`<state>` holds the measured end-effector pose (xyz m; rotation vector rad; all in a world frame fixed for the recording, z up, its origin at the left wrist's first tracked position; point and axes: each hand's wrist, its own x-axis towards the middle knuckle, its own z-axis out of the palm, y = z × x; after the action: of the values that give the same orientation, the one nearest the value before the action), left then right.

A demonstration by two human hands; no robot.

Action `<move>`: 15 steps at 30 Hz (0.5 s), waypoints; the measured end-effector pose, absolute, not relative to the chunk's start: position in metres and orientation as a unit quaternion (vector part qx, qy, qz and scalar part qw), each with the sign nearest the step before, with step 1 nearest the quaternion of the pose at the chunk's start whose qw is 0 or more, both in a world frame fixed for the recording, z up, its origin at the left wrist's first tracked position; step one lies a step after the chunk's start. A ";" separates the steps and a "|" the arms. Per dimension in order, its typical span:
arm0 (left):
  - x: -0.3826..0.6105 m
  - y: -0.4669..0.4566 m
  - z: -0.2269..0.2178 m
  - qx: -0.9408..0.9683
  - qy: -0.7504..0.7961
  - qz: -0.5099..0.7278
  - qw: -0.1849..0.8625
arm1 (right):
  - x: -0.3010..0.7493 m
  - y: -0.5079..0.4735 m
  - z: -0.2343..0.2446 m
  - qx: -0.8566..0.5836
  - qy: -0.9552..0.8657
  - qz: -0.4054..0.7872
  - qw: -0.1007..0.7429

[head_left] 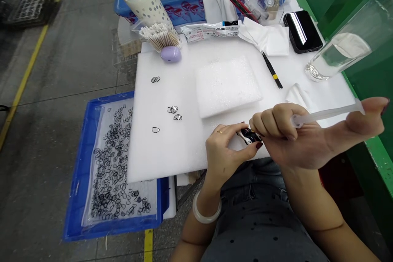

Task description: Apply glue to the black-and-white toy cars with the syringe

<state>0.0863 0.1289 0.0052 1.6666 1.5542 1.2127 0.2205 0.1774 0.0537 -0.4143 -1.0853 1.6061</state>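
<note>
My left hand pinches a small glossy black-and-white part between thumb and fingers, over the front edge of the white foam-topped table. Right beside it, my right hand is closed around a translucent syringe. The thumb stretches out to the far end of its plunger; the barrel and tip are mostly hidden in the fist. Behind both hands lies a thick white foam block. Several thin dark D-shaped rings are scattered on the foam sheet to the left.
A blue tray full of dark rings stands lower left. Along the back are a bottle, cotton swabs, a purple case, a wipes packet and a blue bin. Tweezers, a black phone-like device and a clear cup are right.
</note>
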 end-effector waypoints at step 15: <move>0.086 0.129 0.006 0.623 0.580 0.450 0.271 | 0.223 0.175 0.054 -0.194 -0.449 0.672 0.556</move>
<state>0.0865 0.1290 0.0057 1.6787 1.5614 1.2119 0.2228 0.1749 0.0544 -0.4580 -1.0610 1.5858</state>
